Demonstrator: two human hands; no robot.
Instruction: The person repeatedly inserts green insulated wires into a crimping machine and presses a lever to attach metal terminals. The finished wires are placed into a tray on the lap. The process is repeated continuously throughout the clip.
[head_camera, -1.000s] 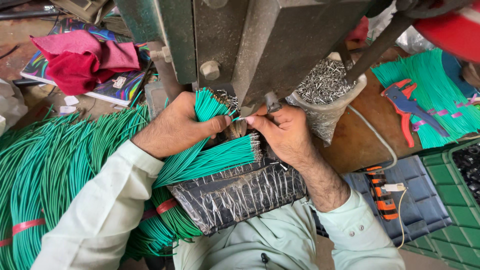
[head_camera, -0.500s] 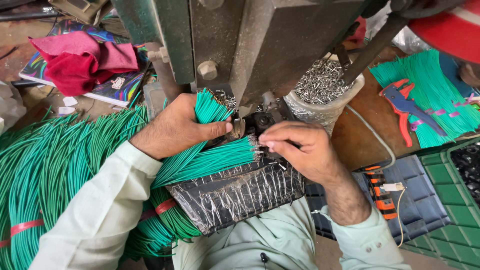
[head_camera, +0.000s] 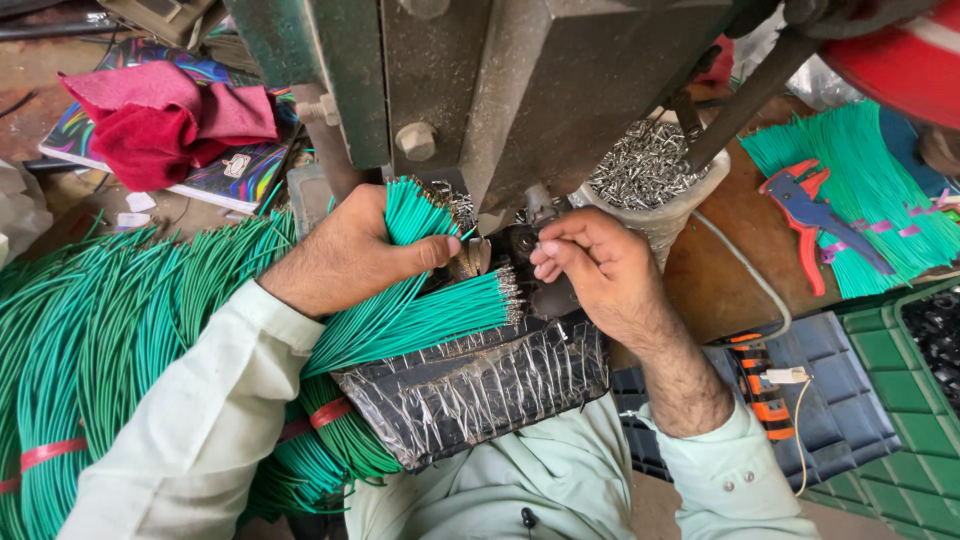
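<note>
My left hand (head_camera: 350, 250) clenches a bundle of green wires (head_camera: 420, 310) fanned over the taped black rest's (head_camera: 470, 390) top edge. My right hand (head_camera: 590, 265) pinches at the press die (head_camera: 525, 240); whether it holds anything, I cannot tell. The wires look light, springy and slippery, best gripped mid-length.

two hands at the press: one left hand (head_camera: 350, 255), one right hand (head_camera: 600, 270). one red cloth (head_camera: 165, 125). one red-and-blue hand tool (head_camera: 815, 215). one green crate (head_camera: 900, 400). green wires (head_camera: 420, 315): too many to count.
</note>
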